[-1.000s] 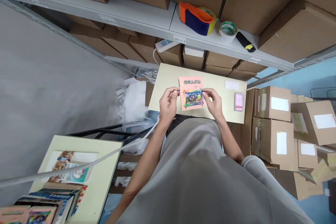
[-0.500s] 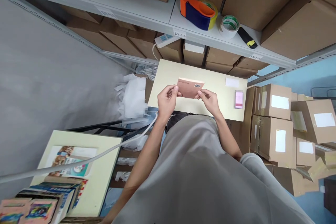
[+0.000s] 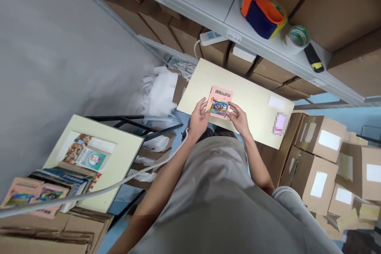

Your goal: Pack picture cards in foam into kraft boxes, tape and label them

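A pink book point(image 3: 220, 92) with a colourful picture on its front cover faces up over the pale yellow table point(image 3: 193, 91). My left hand point(image 3: 200, 118) grips its left edge, fingers behind and thumb near the lower corner. On the other side, my right hand point(image 3: 238, 117) holds the lower right edge between thumb and fingers. Whether the book rests on the tabletop or hangs just above it, I cannot tell. To the right on the same table are a white slip of paper point(image 3: 276, 101) and a blurred-out pink phone-like item point(image 3: 280, 123).
A shelf holds a tape dispenser point(image 3: 262, 16), a tape roll point(image 3: 296, 40) and a cutter point(image 3: 314, 58). Labelled cartons point(image 3: 318, 178) are stacked at right. A side table point(image 3: 110, 190) at left carries several books. A white cable point(image 3: 143, 174) crosses by my left arm.
The book has been turned over: its back with the barcode showed before, and now the front cover does. My view has rotated, so the table appears more slanted.
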`<action>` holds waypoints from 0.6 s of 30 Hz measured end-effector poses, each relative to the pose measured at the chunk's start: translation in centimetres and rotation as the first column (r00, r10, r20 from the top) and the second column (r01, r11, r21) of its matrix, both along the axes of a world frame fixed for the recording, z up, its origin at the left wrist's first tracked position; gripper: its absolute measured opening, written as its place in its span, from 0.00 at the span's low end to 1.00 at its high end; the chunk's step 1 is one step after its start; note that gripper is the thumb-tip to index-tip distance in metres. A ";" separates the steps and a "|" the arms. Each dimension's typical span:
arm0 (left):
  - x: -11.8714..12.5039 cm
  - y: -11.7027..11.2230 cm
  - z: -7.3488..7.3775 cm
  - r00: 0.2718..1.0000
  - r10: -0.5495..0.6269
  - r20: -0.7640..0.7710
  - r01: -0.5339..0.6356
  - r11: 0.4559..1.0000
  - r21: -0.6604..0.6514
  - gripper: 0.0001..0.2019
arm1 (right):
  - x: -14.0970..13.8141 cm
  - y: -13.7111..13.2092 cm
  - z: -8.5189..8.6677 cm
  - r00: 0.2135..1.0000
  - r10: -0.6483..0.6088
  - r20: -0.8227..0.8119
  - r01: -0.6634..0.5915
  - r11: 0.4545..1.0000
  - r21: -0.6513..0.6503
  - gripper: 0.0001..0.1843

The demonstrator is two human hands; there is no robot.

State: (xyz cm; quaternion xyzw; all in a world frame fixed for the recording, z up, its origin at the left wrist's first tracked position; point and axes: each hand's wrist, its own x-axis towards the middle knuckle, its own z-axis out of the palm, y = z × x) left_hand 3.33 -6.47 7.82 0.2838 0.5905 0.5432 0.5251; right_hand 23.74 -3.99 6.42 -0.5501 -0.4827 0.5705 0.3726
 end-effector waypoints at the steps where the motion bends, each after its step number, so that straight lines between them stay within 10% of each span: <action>1: -0.4 0.0 -0.7 0.999 0.032 -0.013 -0.032 0.999 -0.032 0.31 | -0.6 0.2 -0.5 1.000 0.002 -0.001 -0.002 1.000 -0.023 0.41; 8: -4.3 3.2 -5.9 0.980 0.197 0.016 -0.186 0.949 -0.254 0.20 | -6.2 4.9 -4.1 0.999 0.001 0.036 0.003 0.995 -0.102 0.37; 18: -10.3 14.1 -13.5 0.967 0.227 0.118 -0.183 0.936 -0.302 0.10 | -14.8 15.0 -9.0 0.958 -0.154 0.241 0.204 0.958 -0.200 0.29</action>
